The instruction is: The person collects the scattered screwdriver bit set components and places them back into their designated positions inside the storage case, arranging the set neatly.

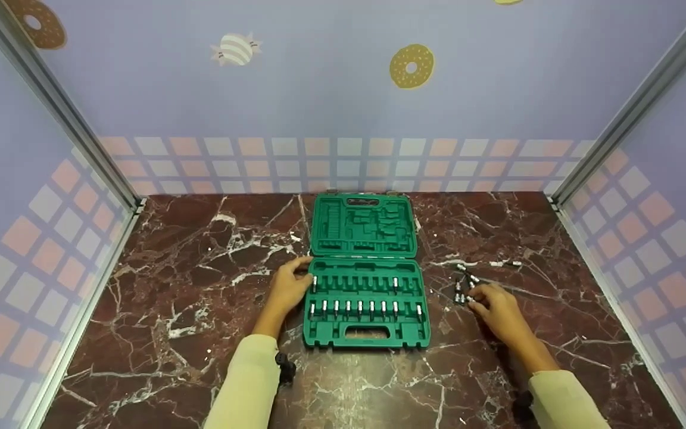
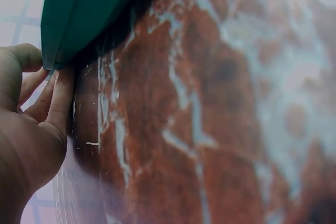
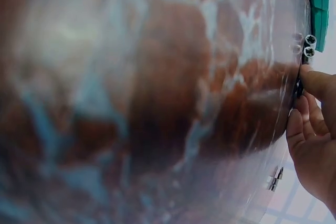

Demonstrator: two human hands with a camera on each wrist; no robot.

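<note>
A green plastic tool case [image 1: 367, 342] lies open on the table, its moulded lid [image 1: 325, 229] folded back. Silver bit sockets [image 1: 360, 308] stand in a row in its lower slots, and two more sit in the upper row. My left hand [image 1: 288, 289] grips the case's left edge near the hinge; the left wrist view has thumb and fingers on either side of the green corner [image 2: 58, 59]. Right of the case, my right hand [image 1: 498, 310] pinches a bit socket [image 1: 470, 298] at a small pile of loose bit sockets [image 1: 458, 292]. Its fingertips partly hide that piece.
One more bit socket [image 1: 507, 263] lies apart behind the pile, to its right. The dark red marbled table [image 1: 200, 286] is bounded by patterned walls [image 1: 343, 89] at the back and both sides. Dark straps show at both wrists.
</note>
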